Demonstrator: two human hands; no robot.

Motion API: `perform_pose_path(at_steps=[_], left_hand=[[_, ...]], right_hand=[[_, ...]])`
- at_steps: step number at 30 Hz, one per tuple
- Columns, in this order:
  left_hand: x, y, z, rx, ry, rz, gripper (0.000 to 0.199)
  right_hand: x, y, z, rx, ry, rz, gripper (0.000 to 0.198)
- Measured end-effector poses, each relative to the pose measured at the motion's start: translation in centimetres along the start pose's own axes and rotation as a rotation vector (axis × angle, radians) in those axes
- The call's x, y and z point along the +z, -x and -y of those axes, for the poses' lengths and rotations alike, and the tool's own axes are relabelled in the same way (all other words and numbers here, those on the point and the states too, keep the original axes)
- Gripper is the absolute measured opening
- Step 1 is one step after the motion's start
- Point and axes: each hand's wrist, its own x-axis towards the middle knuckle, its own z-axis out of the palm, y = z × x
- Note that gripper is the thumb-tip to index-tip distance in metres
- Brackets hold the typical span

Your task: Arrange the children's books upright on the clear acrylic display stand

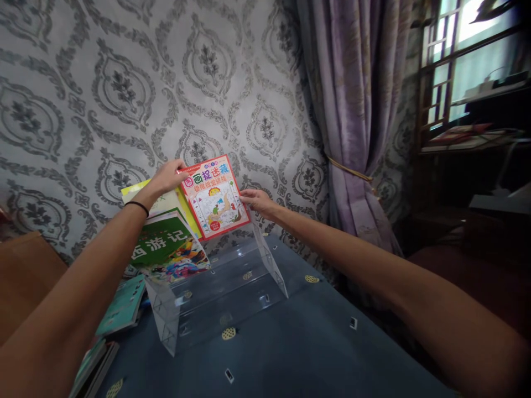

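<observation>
A red-bordered children's picture book is held tilted between both my hands, at the back of a clear plastic book rack. My left hand grips its upper left corner. At its right edge my right hand pinches the cover, fingers closed, just above the rack's right side panel. Left of it a green book with Chinese characters and colourful figures leans in the rack. Behind that stands a yellow book, partly covered by my left forearm.
Teal books lie left of the rack, with more stacked books nearer me. A dark blue cloth with pineapple prints covers the table. Patterned wallpaper rises behind, a purple curtain hangs right, and a brown box stands left.
</observation>
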Motion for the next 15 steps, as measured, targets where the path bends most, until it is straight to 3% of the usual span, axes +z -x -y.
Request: perform_pose_path(at_steps=[5, 9, 15], left_hand=[[-0.1, 0.0, -0.3, -0.026, -0.022, 0.002, 0.017], [0.0, 0.1, -0.3, -0.030, -0.053, -0.010, 0.015], [-0.1, 0.2, -0.6, -0.036, -0.052, -0.015, 0.014]], right_hand=[[-0.1, -0.1, 0.1, -0.025, 0.095, -0.038, 0.036], [-0.2, 1.4, -0.2, -0.133, 0.196, -0.146, 0.044], [-0.6, 3.4, -0.7, -0.265, 0.331, -0.187, 0.027]])
